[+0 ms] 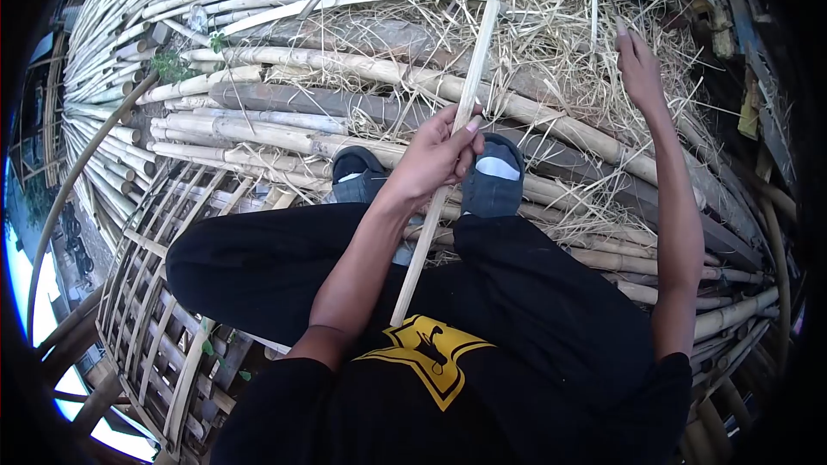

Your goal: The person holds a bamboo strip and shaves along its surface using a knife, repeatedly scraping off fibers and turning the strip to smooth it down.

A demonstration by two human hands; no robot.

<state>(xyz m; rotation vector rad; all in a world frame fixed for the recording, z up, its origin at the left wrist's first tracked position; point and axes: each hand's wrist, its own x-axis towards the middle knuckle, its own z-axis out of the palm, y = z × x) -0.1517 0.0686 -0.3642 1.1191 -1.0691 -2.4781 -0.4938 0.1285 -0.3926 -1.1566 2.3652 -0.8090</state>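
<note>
A pale bamboo strip (422,254) runs from my lap up past my feet and bends sharply near the top, its other part reaching left over the poles. My left hand (444,148) is closed around the strip, between my two sandalled feet. Out to the right, my right hand (637,65) is raised over a heap of thin shavings (551,43). Its fingers are pressed together near the thumb, beside thin pale shavings; whether they pinch anything is too small to tell.
Long bamboo poles (345,62) lie across the ground under and beyond my feet. At the lower left stands a woven bamboo lattice (164,293). A curved pole (73,176) arches at the left. More poles (732,319) lie at the right.
</note>
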